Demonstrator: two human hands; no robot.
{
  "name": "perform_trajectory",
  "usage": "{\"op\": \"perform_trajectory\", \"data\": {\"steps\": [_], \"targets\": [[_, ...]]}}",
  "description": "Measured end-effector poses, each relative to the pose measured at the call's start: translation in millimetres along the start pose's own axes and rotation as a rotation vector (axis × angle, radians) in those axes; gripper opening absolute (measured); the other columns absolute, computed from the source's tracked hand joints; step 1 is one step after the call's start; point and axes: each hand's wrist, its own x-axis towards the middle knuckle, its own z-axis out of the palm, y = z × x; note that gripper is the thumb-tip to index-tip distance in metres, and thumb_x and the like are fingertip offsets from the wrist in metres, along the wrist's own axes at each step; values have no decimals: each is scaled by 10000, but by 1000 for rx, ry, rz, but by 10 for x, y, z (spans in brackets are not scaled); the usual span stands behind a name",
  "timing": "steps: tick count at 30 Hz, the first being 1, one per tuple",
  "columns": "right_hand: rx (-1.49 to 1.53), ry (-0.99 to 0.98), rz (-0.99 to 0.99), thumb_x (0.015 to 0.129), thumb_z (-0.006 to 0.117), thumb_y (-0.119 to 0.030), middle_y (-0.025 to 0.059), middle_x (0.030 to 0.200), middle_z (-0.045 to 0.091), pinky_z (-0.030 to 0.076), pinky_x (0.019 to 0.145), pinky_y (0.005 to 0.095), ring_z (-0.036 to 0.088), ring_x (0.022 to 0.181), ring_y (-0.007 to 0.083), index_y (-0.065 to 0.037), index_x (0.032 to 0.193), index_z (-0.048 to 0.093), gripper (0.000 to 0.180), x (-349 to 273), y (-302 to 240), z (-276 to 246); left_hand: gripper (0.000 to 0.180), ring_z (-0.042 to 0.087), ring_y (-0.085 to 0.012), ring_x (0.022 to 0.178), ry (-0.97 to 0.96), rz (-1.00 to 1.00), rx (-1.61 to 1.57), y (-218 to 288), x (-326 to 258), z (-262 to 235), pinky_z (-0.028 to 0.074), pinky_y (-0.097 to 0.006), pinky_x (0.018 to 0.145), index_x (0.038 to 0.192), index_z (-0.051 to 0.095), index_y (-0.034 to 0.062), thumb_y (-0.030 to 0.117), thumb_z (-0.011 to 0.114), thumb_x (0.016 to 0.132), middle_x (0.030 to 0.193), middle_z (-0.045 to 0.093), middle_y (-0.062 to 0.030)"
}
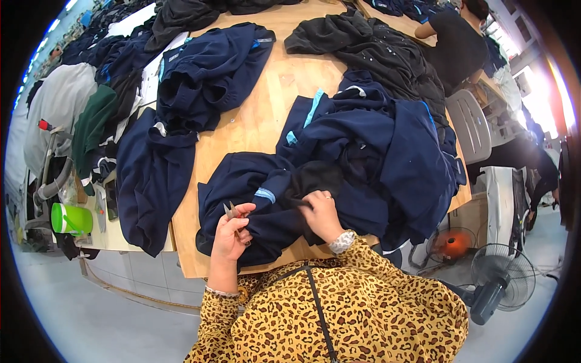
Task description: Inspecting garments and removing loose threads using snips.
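Observation:
A pair of thread snips (pixel 229 209) is held in my left hand (pixel 231 235), its pointed metal blades sticking up past the fingers. Below that hand lies a navy garment (pixel 242 175) with a light blue strip (pixel 264 195), bunched at the table's near edge. My right hand (pixel 322 213) is closed on a fold of black cloth (pixel 316 179) next to the navy garment; its fingertips are partly blurred. Whether the black cloth belongs to the same garment, I cannot tell. Right of it, more navy garments (pixel 417 163) lie heaped.
Further piles cover the wooden table (pixel 257 130): navy garments (pixel 209 78) at far left and dark grey ones (pixel 381 51) at the back. A green bucket (pixel 71 219) stands left. On the right are a grey chair (pixel 471 124), a fan (pixel 502 275) and a co-worker (pixel 457 51).

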Motion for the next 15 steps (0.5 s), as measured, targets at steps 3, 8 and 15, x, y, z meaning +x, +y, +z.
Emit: {"op": "perform_trajectory", "data": {"steps": [3,8,15], "targets": [[1415,-210,605,903,546,-106,26,1031,646,471,834,281,611,891,140,15,1055,603,202,54,201,-71,305,389,-40,464,2,18,-22,12,-13,-73,320,-175,421,1081,599,-9,-6,530,785,680,510,30],[1848,-178,739,946,481,-157,89,1098,638,452,919,333,603,999,189,7,1095,595,249,54,373,-247,311,392,-39,471,57,52,10,-5,13,-127,318,-170,418,1085,602,-8,-15,531,782,717,516,30],[1896,-180,823,956,467,-203,101,1132,627,432,956,355,593,1034,213,3,1110,591,286,18,395,-195,256,456,-46,559,138,221,626,2,20,-39,380,-193,493,1039,628,-6,-27,582,788,774,537,26]]}}
